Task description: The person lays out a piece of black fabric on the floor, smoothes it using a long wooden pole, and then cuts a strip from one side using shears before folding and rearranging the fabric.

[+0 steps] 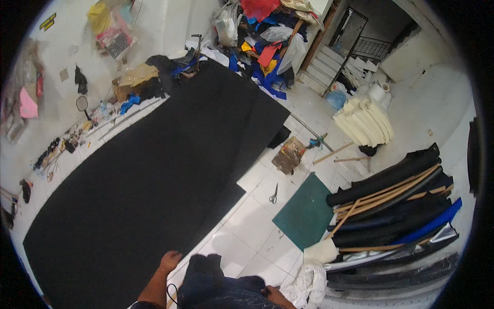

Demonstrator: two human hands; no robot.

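A large sheet of black fabric (pixel 139 165) covers the long table and hangs over parts of its edge. At the near right edge of this sheet is my left hand (pixel 170 261), its fingers curled on the fabric's border. Lower down, a smaller dark cloth piece (pixel 205 270) with a cut corner hangs in front of my body. My right hand (pixel 271 293) is low by the right side of that cloth, fingers closed at its edge. My body and the lower picture edge partly hide the right hand's grip.
Scissors (pixel 274 193) lie on the white tiled floor (pixel 242 226), near a green mat (pixel 304 211) and a worn block (pixel 289 155). Fabric rolls (pixel 391 216) are stacked at right. Cream foam pieces (pixel 363 123) stand behind them. Scrap-filled shelves (pixel 267 46) rise at the back.
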